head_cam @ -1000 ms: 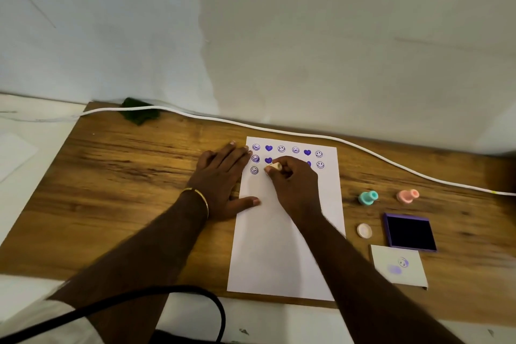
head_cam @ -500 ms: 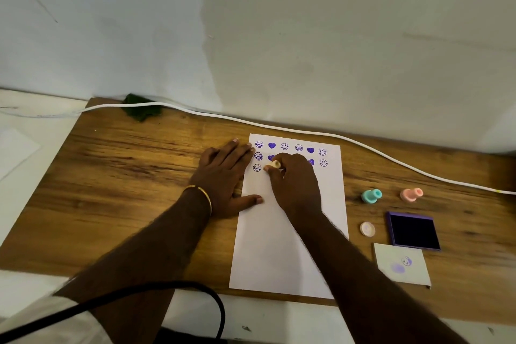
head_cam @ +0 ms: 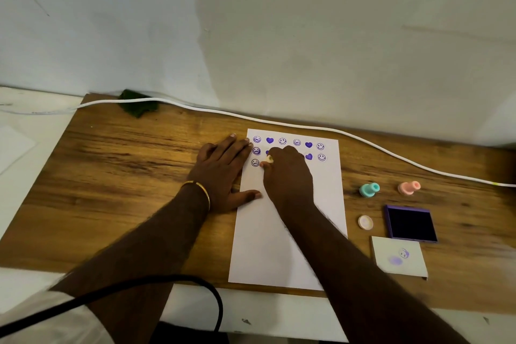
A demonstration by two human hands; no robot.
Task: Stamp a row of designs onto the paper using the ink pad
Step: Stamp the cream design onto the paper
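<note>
My right hand [head_cam: 287, 176] pinches the stamp [head_cam: 269, 159] on the paper [head_cam: 282, 246], mid-frame | left hand [head_cam: 223, 173] flat on paper's left edge | bare paper below.

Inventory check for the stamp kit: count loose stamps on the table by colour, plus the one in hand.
Teal stamp: 1
Pink stamp: 1
Cream stamp, gripped by the right hand: 1
Total: 3
</note>
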